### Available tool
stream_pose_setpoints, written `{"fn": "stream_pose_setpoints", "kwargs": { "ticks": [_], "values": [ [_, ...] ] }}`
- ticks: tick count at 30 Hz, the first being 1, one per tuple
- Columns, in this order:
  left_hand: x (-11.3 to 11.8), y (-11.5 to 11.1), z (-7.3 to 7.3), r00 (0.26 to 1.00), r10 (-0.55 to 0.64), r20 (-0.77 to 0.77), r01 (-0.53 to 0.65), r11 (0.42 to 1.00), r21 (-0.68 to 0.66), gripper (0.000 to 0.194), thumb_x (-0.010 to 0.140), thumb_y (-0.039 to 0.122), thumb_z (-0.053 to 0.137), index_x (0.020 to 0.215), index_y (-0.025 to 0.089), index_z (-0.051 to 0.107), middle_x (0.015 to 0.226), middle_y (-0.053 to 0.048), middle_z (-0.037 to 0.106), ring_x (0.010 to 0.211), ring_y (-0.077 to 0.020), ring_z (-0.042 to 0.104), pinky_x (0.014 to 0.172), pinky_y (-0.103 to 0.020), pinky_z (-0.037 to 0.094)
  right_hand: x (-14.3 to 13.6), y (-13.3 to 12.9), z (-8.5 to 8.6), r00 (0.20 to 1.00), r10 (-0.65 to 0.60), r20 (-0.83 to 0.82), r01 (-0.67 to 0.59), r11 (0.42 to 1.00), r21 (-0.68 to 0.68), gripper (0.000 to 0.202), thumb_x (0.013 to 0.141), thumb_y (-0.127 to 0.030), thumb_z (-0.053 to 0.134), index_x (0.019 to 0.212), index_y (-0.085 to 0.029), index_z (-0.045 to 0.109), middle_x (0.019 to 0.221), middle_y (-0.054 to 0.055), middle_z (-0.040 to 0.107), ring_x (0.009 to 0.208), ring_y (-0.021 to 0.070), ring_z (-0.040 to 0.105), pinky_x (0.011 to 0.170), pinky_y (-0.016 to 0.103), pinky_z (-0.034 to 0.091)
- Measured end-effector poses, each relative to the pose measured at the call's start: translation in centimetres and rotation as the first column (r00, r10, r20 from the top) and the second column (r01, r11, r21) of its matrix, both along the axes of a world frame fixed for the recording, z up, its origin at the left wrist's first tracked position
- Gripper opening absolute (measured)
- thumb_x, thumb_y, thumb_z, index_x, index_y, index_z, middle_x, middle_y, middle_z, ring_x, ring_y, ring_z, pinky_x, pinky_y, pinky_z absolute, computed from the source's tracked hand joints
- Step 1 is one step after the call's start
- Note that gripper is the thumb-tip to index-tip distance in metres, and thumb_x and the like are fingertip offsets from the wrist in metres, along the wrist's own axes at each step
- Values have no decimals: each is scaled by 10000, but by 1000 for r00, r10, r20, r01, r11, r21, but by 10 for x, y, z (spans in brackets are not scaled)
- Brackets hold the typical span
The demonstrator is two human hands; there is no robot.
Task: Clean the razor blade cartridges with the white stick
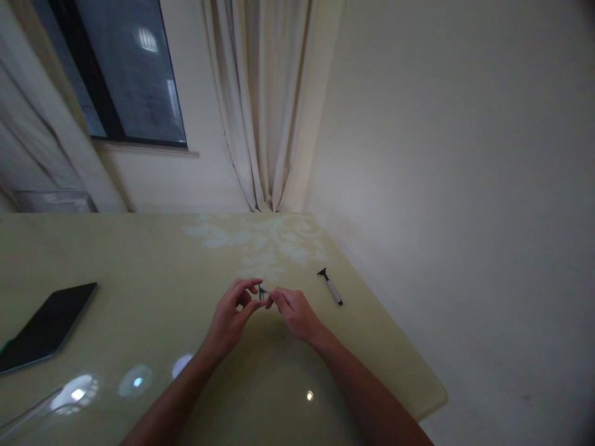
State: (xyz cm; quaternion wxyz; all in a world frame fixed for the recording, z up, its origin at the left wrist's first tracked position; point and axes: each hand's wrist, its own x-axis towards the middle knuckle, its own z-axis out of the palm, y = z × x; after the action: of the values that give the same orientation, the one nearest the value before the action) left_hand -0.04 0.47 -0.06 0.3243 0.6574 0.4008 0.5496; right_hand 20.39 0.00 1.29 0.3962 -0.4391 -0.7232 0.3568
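Both hands meet above the middle of the table. My left hand (235, 308) pinches a small blue-green piece (261, 292), likely a razor head, between thumb and index finger. My right hand (294, 313) is closed just to its right, with its fingertips on a thin light part joined to that piece; most of this part is hidden by the fingers. A razor (333, 288) with a black head and a grey and black handle lies on the table to the right of my right hand, touched by neither hand.
A dark tablet (48, 323) lies at the left of the pale, glossy table (139, 266). The table's slanting right edge runs along the wall (441, 186). Curtains (263, 99) and a window (130, 68) are behind. A thin clear object (30, 410) shows at the lower left.
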Motion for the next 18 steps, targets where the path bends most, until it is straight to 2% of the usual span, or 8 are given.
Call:
{"fn": "stream_pose_setpoints", "kwargs": {
  "ticks": [3, 5, 9, 11, 14, 18],
  "values": [
    [0, 1, -1, 1000, 7, 6, -7, 1000, -7, 293, 866, 312, 776, 1152, 249, 768, 907, 4, 659, 655, -117, 579, 639, -246, 491, 2, 2, -2, 993, -101, 62, 100, 995, 19, 560, 1091, -571, 437, 842, -192, 765, 669, -3, 544, 652, 163, 495, 679, 284, 332],
    [1, 2, -2, 1000, -6, 5, 6, 1000, -13, 299, 858, 311, 783, 1149, 246, 769, 902, 4, 658, 650, -116, 578, 630, -244, 488, 4, 3, -2, 987, -150, 49, 149, 989, 21, 543, 1092, -555, 443, 854, -193, 771, 642, -13, 511, 621, 158, 465, 656, 281, 320],
    [1, 2, -4, 999, -31, 10, 31, 1000, 0, 310, 861, 285, 777, 1169, 249, 763, 911, 3, 657, 669, -120, 591, 649, -252, 496, 3, 2, -3, 997, -57, 49, 55, 997, 51, 519, 1105, -524, 433, 908, -200, 787, 709, 10, 601, 670, 168, 529, 694, 286, 342],
    [0, 2, -5, 1000, -19, 16, 18, 1000, 1, 303, 871, 286, 771, 1171, 249, 761, 908, 5, 655, 661, -116, 581, 643, -250, 489, 4, 2, -4, 992, -83, 94, 79, 996, 50, 520, 1102, -530, 444, 911, -197, 794, 735, 24, 639, 683, 175, 550, 702, 292, 340],
    [0, 3, -5, 1000, -19, 12, 19, 1000, -17, 304, 865, 293, 774, 1164, 245, 761, 898, 7, 660, 642, -111, 571, 630, -246, 478, 6, 2, -5, 985, -147, 90, 144, 989, 38, 536, 1094, -554, 457, 911, -191, 806, 695, 17, 611, 653, 171, 530, 682, 289, 333],
    [1, 2, -4, 999, -53, 8, 53, 997, -47, 323, 866, 310, 769, 1182, 242, 758, 910, 0, 675, 664, -120, 592, 639, -249, 480, 5, -1, -3, 997, -57, 55, 54, 997, 59, 544, 1106, -541, 431, 956, -181, 810, 699, 8, 597, 662, 163, 534, 670, 276, 340]
  ]
}}
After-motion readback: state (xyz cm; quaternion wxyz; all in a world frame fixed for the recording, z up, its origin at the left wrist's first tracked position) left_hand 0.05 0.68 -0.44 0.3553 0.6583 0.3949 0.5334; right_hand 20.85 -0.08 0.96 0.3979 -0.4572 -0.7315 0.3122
